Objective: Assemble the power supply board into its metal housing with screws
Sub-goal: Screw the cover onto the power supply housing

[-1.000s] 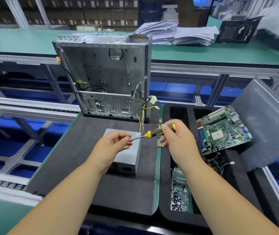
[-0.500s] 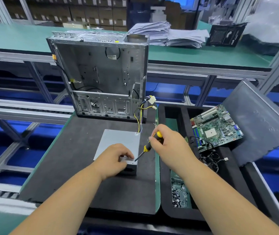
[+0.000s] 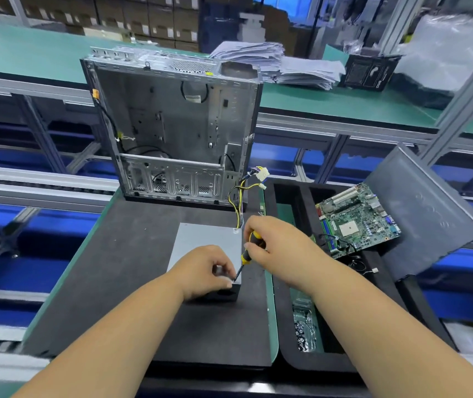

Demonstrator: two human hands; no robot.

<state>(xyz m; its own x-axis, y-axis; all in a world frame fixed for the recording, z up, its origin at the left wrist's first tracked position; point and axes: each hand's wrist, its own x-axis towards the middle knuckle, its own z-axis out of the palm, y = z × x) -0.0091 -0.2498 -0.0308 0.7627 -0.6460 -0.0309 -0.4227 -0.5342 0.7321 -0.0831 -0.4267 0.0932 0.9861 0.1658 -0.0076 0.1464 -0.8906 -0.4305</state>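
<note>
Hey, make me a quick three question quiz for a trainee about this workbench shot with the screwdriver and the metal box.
1. True or false: the screwdriver is in the right hand.
2. Where does the screwdriver tip meet the metal box? A) far left corner B) near right corner C) middle of the lid
3. What leans in the foam tray to the right of the box?

Key: 1. True. 2. B, beside the fingers of the left hand. 3. A green circuit board.
</note>
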